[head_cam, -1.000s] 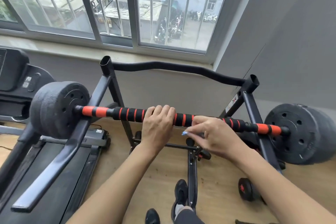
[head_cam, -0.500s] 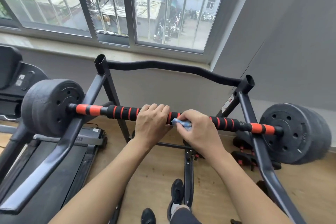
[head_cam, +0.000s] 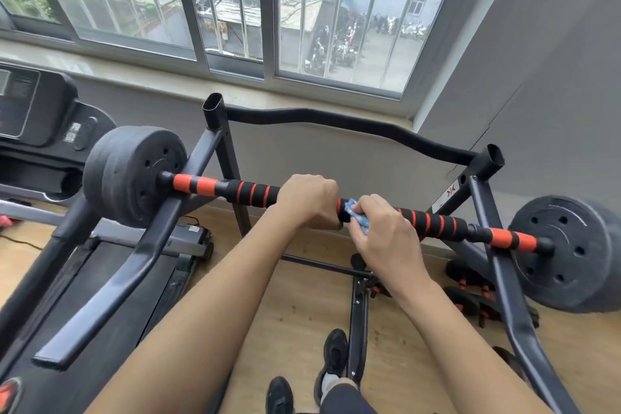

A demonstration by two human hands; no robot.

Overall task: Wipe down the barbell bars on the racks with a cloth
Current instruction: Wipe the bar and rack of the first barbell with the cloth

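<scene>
A barbell bar (head_cam: pixel 433 222) with black foam and orange stripes lies across a dark rack (head_cam: pixel 494 265), with black weight plates on its left end (head_cam: pixel 132 175) and right end (head_cam: pixel 564 252). My left hand (head_cam: pixel 307 200) grips the bar near its middle, fingers curled over the top. Just to its right, my right hand (head_cam: pixel 386 235) holds a small blue cloth (head_cam: pixel 359 216) against the bar. Most of the cloth is hidden under my fingers.
A treadmill (head_cam: pixel 43 131) stands at the left, close to the left plate. Small dumbbells (head_cam: pixel 477 299) lie on the wooden floor under the right side. The rack's curved top bar (head_cam: pixel 342 126) runs behind, below a window. My feet (head_cam: pixel 331 366) stand by the rack's base.
My right hand has come onto the bar with the cloth and pressed it there beside the left hand. The left hand keeps its grip. My view has shifted a little.
</scene>
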